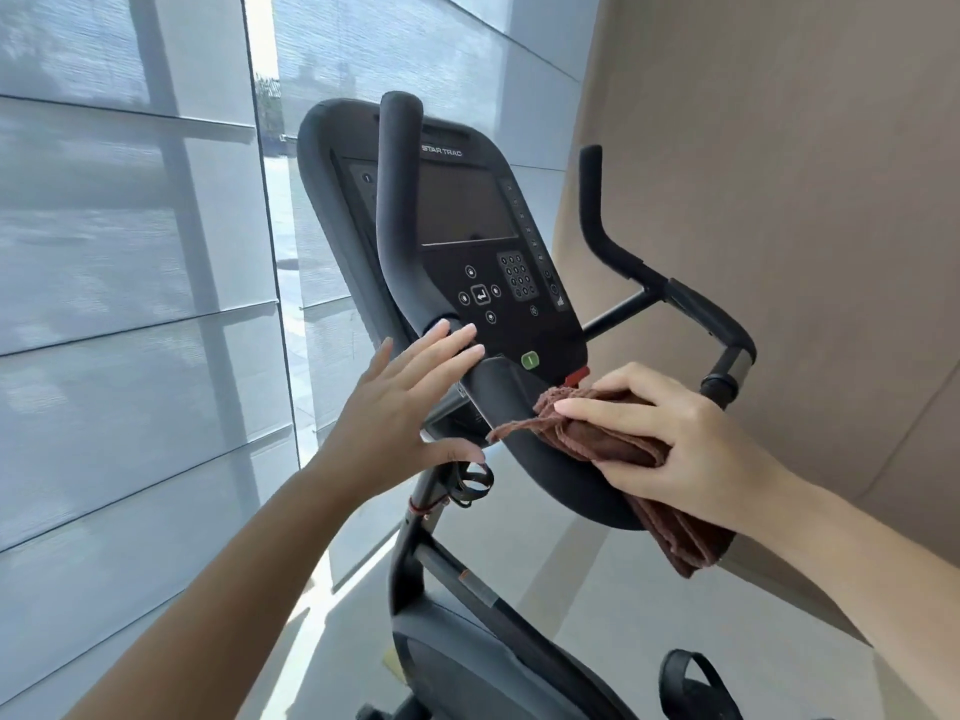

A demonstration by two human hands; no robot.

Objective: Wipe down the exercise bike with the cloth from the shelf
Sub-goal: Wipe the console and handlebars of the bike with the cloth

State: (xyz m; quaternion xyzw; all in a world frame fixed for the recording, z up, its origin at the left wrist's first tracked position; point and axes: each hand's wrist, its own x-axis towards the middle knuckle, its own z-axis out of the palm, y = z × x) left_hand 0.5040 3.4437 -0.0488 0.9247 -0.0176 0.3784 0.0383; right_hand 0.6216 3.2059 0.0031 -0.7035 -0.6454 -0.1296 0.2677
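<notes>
Right hand (670, 449) presses a folded brown cloth (623, 449) flat against the padded lower centre section of the exercise bike (519, 314), just below the console (467, 226) with its green and red buttons. Fingers lie spread over the cloth, thumb tucked beneath its edge, so it is held pinned to the pad, not bunched. The cloth's long axis runs from upper left to lower right, with its loose tail hanging off the pad's right end. Left hand (400, 407) is open and empty, fingers spread, their tips touching the base of the left handlebar (400, 215) beside the console, seemingly to steady the bike. Unwiped handlebar lies up and to the left of the cloth, so a sweep along the pad toward the left hand looks like the natural next stroke.
</notes>
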